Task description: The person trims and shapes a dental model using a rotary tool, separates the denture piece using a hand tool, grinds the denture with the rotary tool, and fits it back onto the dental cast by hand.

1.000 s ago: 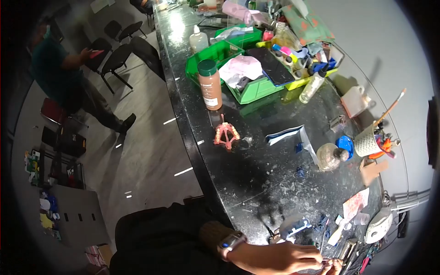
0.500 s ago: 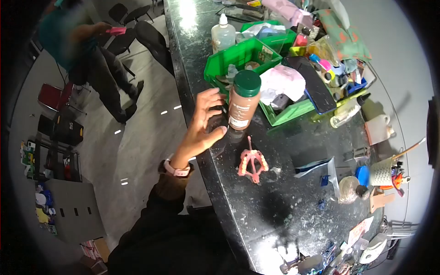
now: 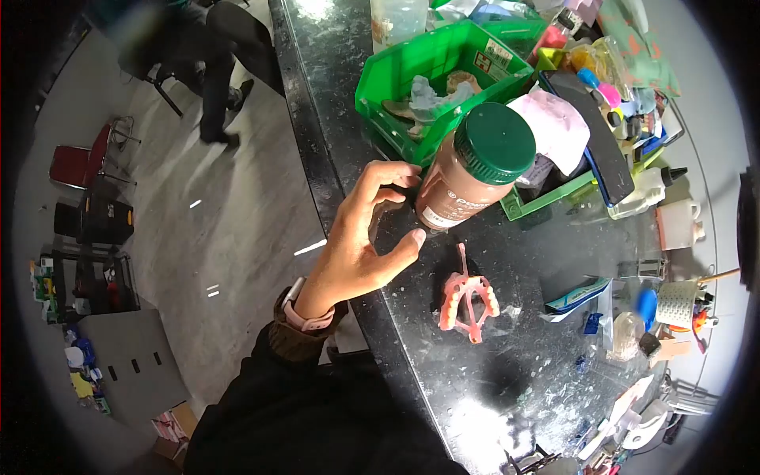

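My left hand (image 3: 364, 237), wearing a watch with a pale strap, reaches over the dark bench. Its fingers curve apart from the thumb, open beside a brown jar (image 3: 459, 194) with a ribbed green lid. The fingertips are close to the jar's left side; whether they touch it I cannot tell. Just below the jar lies a pink denture-like frame (image 3: 471, 305) with pale teeth, crossing struts and a thin stem pointing up. Behind the jar stands a green bin (image 3: 380, 119) holding whitish pieces. My right hand is out of view.
A phone (image 3: 594, 138) leans across a second green bin with a pink cloth. A clear bottle (image 3: 392, 24) stands behind. Several tools and a white basket (image 3: 673, 301) line the right side. The bench edge (image 3: 396, 340) runs along the left. A person stands beyond it.
My view has moved closer to the bench, so the jar, bins and pink frame look larger. My left hand stays open near the jar. The other person has shifted up in the view.
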`<action>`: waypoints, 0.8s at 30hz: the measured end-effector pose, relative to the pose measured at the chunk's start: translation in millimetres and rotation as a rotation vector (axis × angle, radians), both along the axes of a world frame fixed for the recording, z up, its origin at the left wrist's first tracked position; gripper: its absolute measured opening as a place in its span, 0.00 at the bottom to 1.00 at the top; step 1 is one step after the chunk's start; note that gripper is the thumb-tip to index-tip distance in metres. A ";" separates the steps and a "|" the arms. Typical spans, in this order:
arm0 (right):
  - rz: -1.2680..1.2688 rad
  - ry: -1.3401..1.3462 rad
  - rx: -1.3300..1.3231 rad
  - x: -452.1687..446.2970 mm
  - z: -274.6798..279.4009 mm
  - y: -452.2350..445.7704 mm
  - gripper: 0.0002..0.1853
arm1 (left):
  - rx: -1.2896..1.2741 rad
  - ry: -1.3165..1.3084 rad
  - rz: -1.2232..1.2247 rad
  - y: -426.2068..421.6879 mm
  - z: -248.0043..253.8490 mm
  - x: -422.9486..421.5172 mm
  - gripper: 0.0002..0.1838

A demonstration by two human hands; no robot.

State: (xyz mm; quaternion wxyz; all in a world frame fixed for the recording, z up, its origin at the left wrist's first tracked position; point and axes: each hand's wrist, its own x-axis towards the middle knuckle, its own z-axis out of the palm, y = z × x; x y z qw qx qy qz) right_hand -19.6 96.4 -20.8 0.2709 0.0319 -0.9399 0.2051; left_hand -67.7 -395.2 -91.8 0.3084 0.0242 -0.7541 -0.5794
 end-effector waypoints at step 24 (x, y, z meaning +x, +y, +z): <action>0.050 0.058 -0.007 12.3 17.3 8.9 0.11 | -0.033 -0.095 -0.005 36.7 13.6 -8.1 0.32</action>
